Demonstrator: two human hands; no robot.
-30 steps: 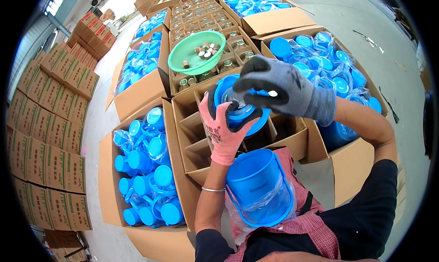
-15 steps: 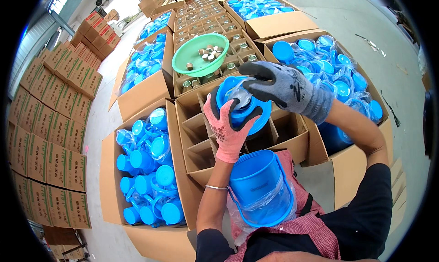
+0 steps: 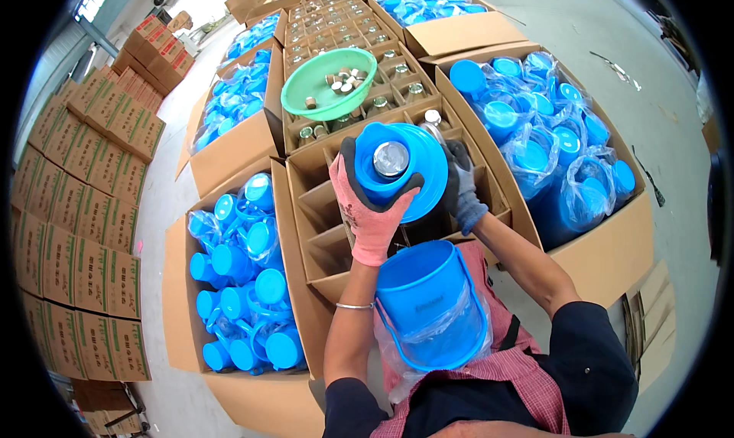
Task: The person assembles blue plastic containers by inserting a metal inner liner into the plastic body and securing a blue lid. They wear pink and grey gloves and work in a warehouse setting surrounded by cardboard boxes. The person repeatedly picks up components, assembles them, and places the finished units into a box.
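Observation:
My left hand (image 3: 371, 201), in a pink and black glove, is closed around the spouted upper part of a blue plastic jug (image 3: 428, 197). A round silvery piece (image 3: 391, 159) sits inside the jug's opening. My right hand (image 3: 464, 187), in a grey-blue and black glove, is against the jug's right side, its fingers partly hidden. Just beyond those fingers stands a silvery bottle-like piece (image 3: 433, 123) with a pale top; whether they touch it is unclear. Below, near my lap, a blue bucket-shaped container (image 3: 420, 289) with a handle lies tilted, clear plastic film around it.
A divided carton (image 3: 321, 201) lies under my hands. Beyond it, a green bowl (image 3: 294, 94) of small stoppers rests on a carton of glass-like pieces. Cartons of blue containers (image 3: 269, 285) (image 3: 569, 143) flank both sides. Stacked cardboard boxes (image 3: 76, 254) stand at far left.
My right hand has come down from above the jug's opening to its right side. The silvery piece in the opening now shows uncovered. My left hand keeps its hold.

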